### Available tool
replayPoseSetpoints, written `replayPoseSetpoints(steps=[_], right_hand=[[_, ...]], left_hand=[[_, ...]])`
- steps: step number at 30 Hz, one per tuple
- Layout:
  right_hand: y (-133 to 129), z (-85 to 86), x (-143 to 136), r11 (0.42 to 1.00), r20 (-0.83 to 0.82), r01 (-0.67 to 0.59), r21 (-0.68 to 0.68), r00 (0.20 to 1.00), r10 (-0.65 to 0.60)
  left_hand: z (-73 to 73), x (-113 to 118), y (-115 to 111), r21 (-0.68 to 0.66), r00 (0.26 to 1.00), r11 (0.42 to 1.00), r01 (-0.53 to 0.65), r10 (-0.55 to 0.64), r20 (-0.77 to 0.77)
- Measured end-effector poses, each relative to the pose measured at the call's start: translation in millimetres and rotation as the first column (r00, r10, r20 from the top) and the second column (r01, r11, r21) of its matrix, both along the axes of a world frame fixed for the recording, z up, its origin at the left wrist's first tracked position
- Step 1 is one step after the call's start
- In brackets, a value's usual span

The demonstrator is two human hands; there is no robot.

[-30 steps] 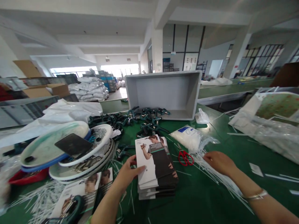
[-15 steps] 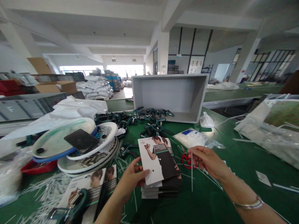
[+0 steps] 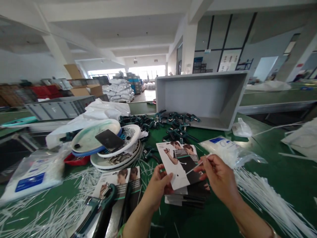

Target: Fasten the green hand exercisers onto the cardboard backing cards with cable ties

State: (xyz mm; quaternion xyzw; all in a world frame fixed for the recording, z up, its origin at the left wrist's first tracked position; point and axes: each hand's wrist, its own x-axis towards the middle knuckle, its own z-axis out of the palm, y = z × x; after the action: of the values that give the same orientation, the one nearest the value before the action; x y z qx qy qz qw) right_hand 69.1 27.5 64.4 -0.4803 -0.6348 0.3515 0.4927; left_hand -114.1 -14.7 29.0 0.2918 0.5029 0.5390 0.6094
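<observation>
My left hand [image 3: 158,185] grips a printed card [image 3: 170,165] by its lower left edge, thumb on the front. The card is tilted above a stack of similar cards [image 3: 195,195]. Between the thumb and fingers of my right hand [image 3: 219,175] is a thin white cable tie [image 3: 194,168], its free end against or just over the card's dark area; I cannot tell whether it passes through a hole. At the lower left, a green-handled clamp-like tool [image 3: 95,206] lies on other printed cards [image 3: 135,195].
Loose cable ties [image 3: 269,201] lie right and left. Behind are dark green hand tools [image 3: 178,127] before a grey crate [image 3: 198,96] on its side. Round trays [image 3: 86,137] with metal parts stand left; a plastic bag [image 3: 220,147] lies right.
The view has swung left. My right hand has brought the cable tie from hanging beside the stack to the card's face. In my left hand, the card is tilted more. The red scissors are no longer visible.
</observation>
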Motion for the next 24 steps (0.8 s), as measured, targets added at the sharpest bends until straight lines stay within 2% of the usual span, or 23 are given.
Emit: replayPoseSetpoints(steps=[9, 14, 17, 21, 24], right_hand=[[-4.5, 3.2, -2.6, 0.994, 0.114, 0.073, 0.086, 0.990, -0.083], [-10.4, 6.0, -6.8, 0.998, 0.068, 0.033, 0.050, 0.997, -0.037], [-7.5, -0.5, -10.4, 1.000, -0.042, 0.006, -0.030, 0.999, -0.008], [-4.7, -17.5, -15.7, 0.986, -0.243, -0.051, -0.158, 0.970, 0.011], [-7.7, -25.1, -17.0, 0.984, -0.177, -0.078, -0.159, 0.983, 0.049]], left_hand=[[2.8, 5.4, -2.0, 0.047, 1.000, 0.999, 0.005, -0.004, -0.012], [8.3, 9.3, -4.4, 0.051, 1.000, 0.999, -0.015, 0.015, 0.006], [13.9, 9.0, -6.9, 0.023, 0.997, 1.000, -0.015, 0.013, 0.082], [14.7, 8.1, -8.2, -0.027, 0.956, 0.994, 0.104, -0.093, 0.280], [7.5, 11.1, -6.7, -0.041, 0.957, 0.986, 0.161, -0.145, 0.252]])
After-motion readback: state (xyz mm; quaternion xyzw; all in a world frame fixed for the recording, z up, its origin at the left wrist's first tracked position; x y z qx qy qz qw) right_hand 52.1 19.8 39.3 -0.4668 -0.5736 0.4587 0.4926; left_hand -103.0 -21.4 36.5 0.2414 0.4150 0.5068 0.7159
